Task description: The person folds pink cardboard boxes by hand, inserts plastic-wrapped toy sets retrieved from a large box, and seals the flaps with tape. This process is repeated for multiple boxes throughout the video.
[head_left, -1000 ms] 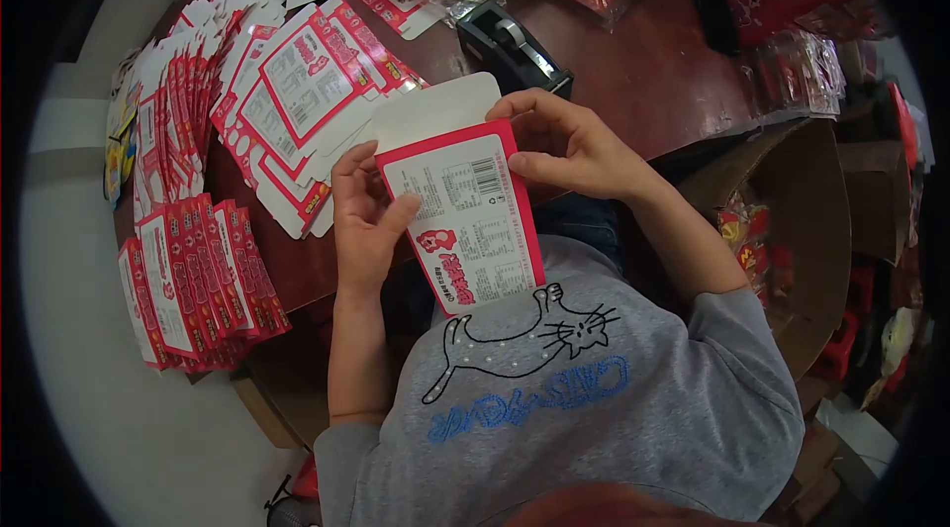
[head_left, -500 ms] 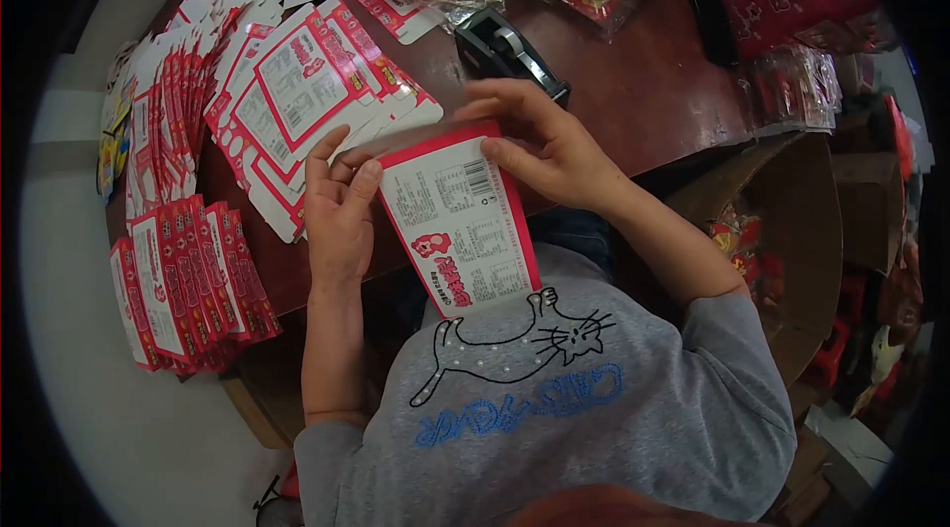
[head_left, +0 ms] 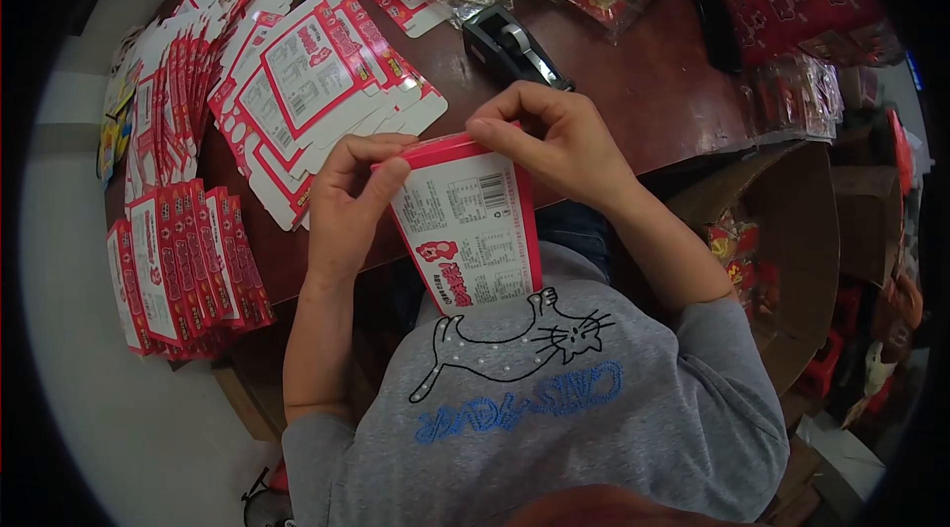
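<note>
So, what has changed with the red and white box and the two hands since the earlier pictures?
The white top flap of the box, open a second ago, is now folded down and out of sight. The right hand moved onto the top edge and pinches it; the left hand curled its fingers over the left corner. Both hands hold the box as before. The flat cartons and tape dispenser stayed put.

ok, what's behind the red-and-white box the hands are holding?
Past the box, the brown table and a black tape dispenser show. The left hand and right hand pinch its top edge; the table directly behind it is covered.
</note>
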Demonstrator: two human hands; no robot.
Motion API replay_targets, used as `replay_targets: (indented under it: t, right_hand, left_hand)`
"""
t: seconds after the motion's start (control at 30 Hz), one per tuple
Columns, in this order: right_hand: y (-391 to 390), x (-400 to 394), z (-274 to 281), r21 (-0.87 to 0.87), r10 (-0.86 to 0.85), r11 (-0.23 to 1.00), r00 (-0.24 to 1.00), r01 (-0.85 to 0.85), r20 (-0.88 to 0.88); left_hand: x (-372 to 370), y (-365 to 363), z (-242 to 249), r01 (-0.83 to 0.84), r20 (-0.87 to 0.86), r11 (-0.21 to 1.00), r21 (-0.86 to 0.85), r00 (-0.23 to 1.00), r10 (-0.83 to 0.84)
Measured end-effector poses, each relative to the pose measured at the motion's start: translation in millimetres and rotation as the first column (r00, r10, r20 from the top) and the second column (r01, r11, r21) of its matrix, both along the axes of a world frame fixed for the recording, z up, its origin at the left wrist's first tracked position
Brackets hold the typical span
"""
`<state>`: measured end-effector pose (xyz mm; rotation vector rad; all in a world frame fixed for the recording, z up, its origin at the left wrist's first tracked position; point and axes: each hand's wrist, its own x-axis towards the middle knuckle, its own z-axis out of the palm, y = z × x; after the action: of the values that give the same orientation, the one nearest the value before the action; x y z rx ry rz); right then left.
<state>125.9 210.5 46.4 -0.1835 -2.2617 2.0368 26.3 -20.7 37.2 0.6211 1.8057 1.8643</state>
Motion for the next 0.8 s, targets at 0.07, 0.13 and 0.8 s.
replay_targets:
  t: [0.07, 0.13, 0.8]
  right_hand:
    - [7.7, 7.3, -3.3, -0.003, 0.046, 0.999, 0.999, -0.046, -0.024]
    - [12.1, 15.0, -6.6, 0.081, 0.125, 0.990, 0.988, -0.117, -0.094]
    - [56.5, 10.7, -83.2, -0.160, -0.377, 0.911, 0.925, 0.380, 0.048]
  left_hand:
    - [6.3, -0.7, -10.1, 0.054, -0.160, 0.998, 0.042, 0.986, -0.047]
    - [6.3, -0.4, -14.9, 0.030, -0.109, 0.998, 0.056, 0.994, -0.023]
    - [-2.6, 2.4, -40.0, -0.358, -0.684, 0.621, -0.697, 0.590, -0.428]
